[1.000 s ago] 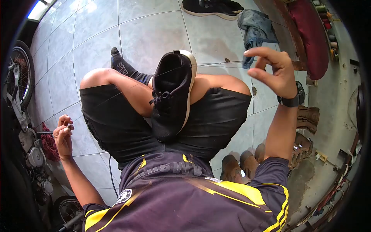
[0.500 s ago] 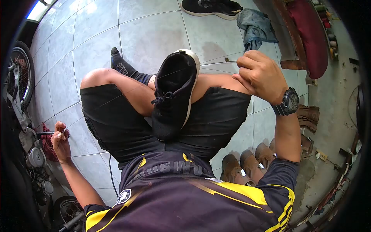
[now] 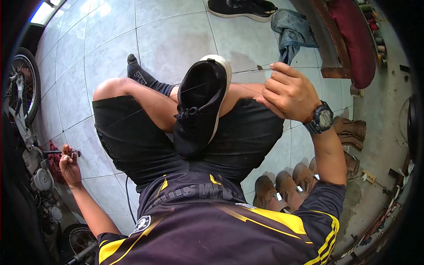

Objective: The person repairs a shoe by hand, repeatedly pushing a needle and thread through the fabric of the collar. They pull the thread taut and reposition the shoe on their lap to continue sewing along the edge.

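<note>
A black sneaker point(image 3: 194, 128) with a white sole rests across the crossed legs, its opening facing up and its laces tied. Fine thread point(image 3: 152, 105) crosses over the shoe and runs toward both hands. On the far left, my left hand point(image 3: 70, 168) is raised with its fingertips pinched together, apparently on the thread; its end there is too thin to follow. My right hand point(image 3: 292, 93), with a black watch on the wrist, is curled closed above the right knee, the thread leading to its fingers. What lies inside that grip is hidden.
Another black sneaker point(image 3: 240, 9) and a blue-grey cloth point(image 3: 292, 33) lie on the tiled floor ahead. Brown shoes point(image 3: 289, 190) line the right side, near a red-cushioned bench point(image 3: 351, 42). Motorcycle parts point(image 3: 39, 179) and a wheel point(image 3: 24, 84) stand along the left.
My right hand has shifted slightly down and left, its index finger less tightly curled. My left hand has dropped a little. The sneaker on the lap has barely moved.
</note>
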{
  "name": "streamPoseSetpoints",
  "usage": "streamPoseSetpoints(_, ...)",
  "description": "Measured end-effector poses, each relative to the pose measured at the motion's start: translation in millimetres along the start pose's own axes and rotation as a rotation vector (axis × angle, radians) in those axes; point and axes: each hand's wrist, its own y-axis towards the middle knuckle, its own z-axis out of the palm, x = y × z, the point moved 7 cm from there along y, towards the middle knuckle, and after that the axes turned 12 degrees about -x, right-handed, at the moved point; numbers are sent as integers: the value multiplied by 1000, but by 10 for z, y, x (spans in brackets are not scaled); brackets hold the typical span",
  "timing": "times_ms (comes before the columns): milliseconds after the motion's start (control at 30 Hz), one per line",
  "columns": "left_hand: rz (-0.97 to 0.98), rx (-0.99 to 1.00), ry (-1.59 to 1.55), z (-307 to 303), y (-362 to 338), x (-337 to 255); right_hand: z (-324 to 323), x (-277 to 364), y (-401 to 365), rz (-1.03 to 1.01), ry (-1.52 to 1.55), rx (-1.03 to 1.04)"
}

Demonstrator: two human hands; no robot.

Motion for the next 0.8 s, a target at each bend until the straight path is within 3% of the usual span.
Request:
streamPoseSetpoints(100, 14, -2, -26, 20, -42, -23, 113, 34, -28, 99, -45, -38)
streamPoseSetpoints(167, -22, 92, -135, 102, -47, -52, 235, -20, -76, 224, -102, 57)
streamPoseSetpoints(300, 43, 178, -407, 541, -118, -483, 165, -12, 43, 187, -145, 1)
streamPoseSetpoints(333, 62, 143, -454, 671, -135, -627, 110, -3, 67, 164, -167, -78)
streamPoseSetpoints(433, 88, 341, -721, 1229, -366, -1217, -10, 84, 105, 109, -210, -285)
streamPoseSetpoints(533, 216, 209, -752, 1387, -485, -1700, -144, 198, 131, 118, -279, -490)
streamPoseSetpoints(567, 200, 353, -833, 1554, -575, -1839, -201, 225, 146, 151, -332, -575)
streamPoseSetpoints(600, 214, 340, -836, 1749, -697, -1955, -199, 259, 203, 150, -332, -576)
streamPoseSetpoints(667, 241, 313, -843, 2140, -943, -2188, -346, 270, 251, 249, -284, -807)
streamPoseSetpoints(733, 210, 433, -933, 2278, -1039, -2362, -324, 268, 316, 291, -260, -849)
streamPoseSetpoints(800, 204, 506, -1008, 2341, -1096, -2518, -291, 62, 236, 517, 93, -1211)
